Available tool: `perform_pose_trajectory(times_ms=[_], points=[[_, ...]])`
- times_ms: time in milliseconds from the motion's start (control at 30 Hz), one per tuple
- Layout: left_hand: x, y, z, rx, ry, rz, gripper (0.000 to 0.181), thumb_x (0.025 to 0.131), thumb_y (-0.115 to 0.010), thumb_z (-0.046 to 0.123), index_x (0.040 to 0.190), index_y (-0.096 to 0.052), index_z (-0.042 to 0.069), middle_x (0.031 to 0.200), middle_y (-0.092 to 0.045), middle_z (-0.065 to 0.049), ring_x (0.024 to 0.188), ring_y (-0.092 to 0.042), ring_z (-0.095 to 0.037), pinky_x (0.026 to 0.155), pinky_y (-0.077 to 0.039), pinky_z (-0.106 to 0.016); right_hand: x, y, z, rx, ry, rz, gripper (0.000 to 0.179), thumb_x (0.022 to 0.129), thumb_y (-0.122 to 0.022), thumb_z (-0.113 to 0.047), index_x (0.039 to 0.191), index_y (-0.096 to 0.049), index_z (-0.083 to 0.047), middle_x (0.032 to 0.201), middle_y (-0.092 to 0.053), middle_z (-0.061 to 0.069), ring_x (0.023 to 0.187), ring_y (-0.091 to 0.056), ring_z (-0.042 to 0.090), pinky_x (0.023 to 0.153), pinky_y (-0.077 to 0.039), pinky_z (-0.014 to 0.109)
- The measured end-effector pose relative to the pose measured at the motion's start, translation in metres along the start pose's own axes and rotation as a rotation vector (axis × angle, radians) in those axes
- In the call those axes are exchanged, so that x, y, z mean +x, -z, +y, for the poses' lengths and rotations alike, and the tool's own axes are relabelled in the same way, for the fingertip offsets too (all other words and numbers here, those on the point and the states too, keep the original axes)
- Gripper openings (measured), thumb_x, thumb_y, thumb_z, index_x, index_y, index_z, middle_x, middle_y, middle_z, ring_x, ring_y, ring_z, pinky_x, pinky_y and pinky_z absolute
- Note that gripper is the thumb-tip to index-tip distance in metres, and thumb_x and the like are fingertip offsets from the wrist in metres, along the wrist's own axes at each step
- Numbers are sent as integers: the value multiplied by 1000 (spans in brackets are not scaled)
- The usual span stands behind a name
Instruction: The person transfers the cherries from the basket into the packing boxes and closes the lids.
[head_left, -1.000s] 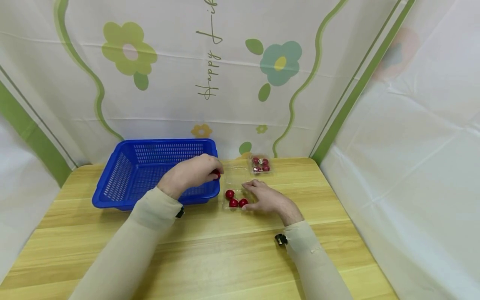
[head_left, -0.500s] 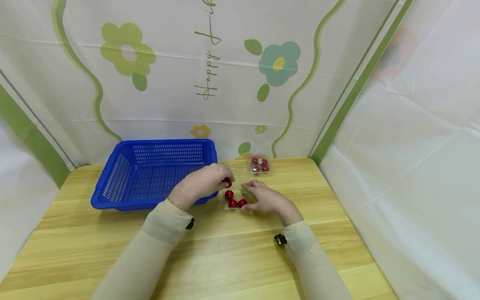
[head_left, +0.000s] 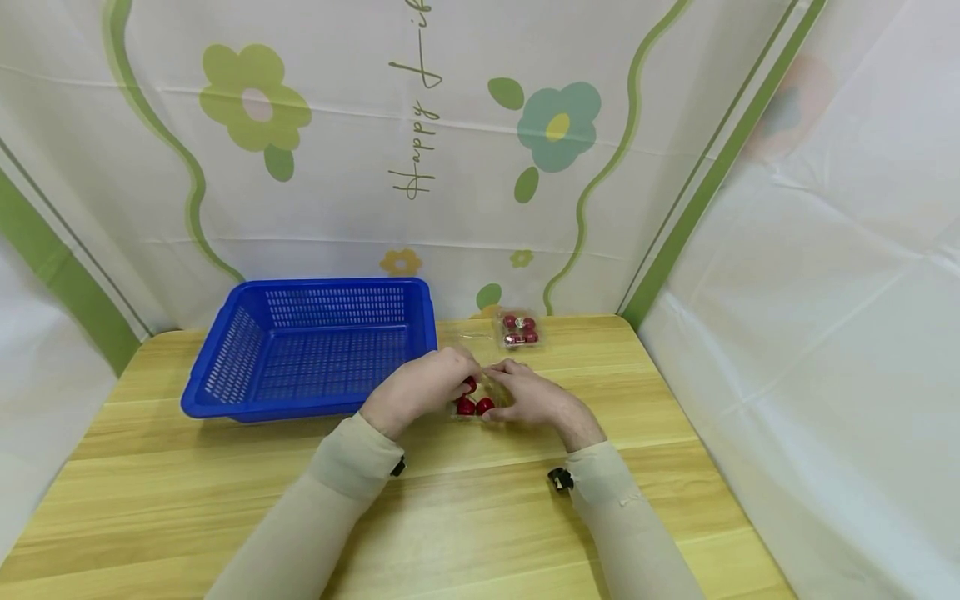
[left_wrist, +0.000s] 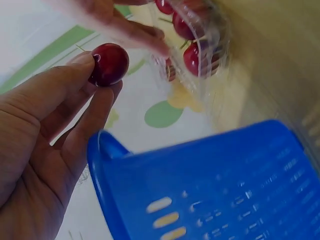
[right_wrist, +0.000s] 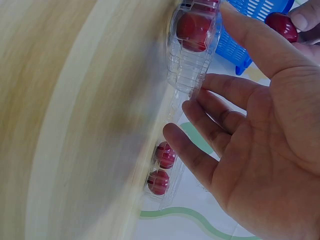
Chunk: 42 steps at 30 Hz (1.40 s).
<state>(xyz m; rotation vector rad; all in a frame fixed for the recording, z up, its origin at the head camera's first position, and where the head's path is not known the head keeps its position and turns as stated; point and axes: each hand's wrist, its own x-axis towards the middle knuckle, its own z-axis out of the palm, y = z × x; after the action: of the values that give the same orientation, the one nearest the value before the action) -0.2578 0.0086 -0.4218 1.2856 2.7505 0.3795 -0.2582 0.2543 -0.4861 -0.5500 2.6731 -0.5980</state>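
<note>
My left hand point(head_left: 427, 385) pinches a dark red cherry point(left_wrist: 110, 65) between thumb and fingertips, close over an opened clear plastic clamshell box point(right_wrist: 189, 70). Several cherries point(head_left: 466, 406) lie in that box, and its see-through lid point(head_left: 474, 337) is folded back toward the wall, partly hidden behind the left hand. At the box's right side, my right hand point(head_left: 536, 398) holds it, the thumb at the front and the curved fingers at the back. In the right wrist view the right palm faces the box and the fingertips are along its side.
Left of the box stands a blue slotted plastic basket point(head_left: 225, 343), its right wall close to the left hand. A second clear box of cherries point(head_left: 520, 327) sits behind, at the table's back edge. A patterned cloth point(head_left: 337, 192) hangs behind the wooden table point(head_left: 465, 517).
My left hand has come from the basket's right rim, moving right and toward me with the cherry, to over the clamshell box. The right hand has stayed at the box.
</note>
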Motion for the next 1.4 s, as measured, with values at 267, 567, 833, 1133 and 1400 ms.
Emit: perform_pose_trajectory(times_ms=[267, 567, 833, 1133, 1400], points=[[7, -19, 11, 142, 52, 25, 24, 109, -78, -3, 127, -89, 10, 118, -87, -9, 100, -84, -22, 86, -74, -33, 0, -1, 0, -2, 8, 12, 90, 106, -89, -44, 180, -49, -14, 182, -49, 14, 170, -48, 39, 140, -46, 63], [19, -45, 18, 351, 91, 61, 24, 109, -80, 3, 128, -90, 13, 118, -89, -5, 99, -86, -18, 83, -74, -29, 0, 0, -1, -23, 39, 13, 91, 106, -90, -42, 181, -46, -13, 179, -52, 15, 166, -51, 39, 139, -48, 62], [19, -50, 23, 397, 81, 64, 11, 108, -86, 12, 117, -91, 14, 116, -89, -3, 96, -84, -14, 84, -73, -26, 0, 0, -1, -18, 51, 13, 87, 107, -89, -40, 180, -48, -16, 176, -54, 14, 165, -52, 38, 139, -48, 61], [-1, -74, 14, 450, -48, 164, 15, 106, -83, 4, 108, -86, 18, 103, -85, 2, 84, -77, -9, 65, -67, -27, -1, 1, -2, -70, 65, 6, 84, 107, -89, -36, 176, -52, -5, 176, -54, 16, 166, -52, 39, 140, -47, 58], [-40, -58, 33, 276, -14, 36, 30, 111, -77, 2, 139, -83, 8, 142, -85, -9, 124, -86, -25, 99, -74, -37, -6, 6, -6, -65, 53, -33, 92, 104, -93, -37, 178, -49, -5, 181, -50, 19, 168, -49, 42, 141, -46, 60]])
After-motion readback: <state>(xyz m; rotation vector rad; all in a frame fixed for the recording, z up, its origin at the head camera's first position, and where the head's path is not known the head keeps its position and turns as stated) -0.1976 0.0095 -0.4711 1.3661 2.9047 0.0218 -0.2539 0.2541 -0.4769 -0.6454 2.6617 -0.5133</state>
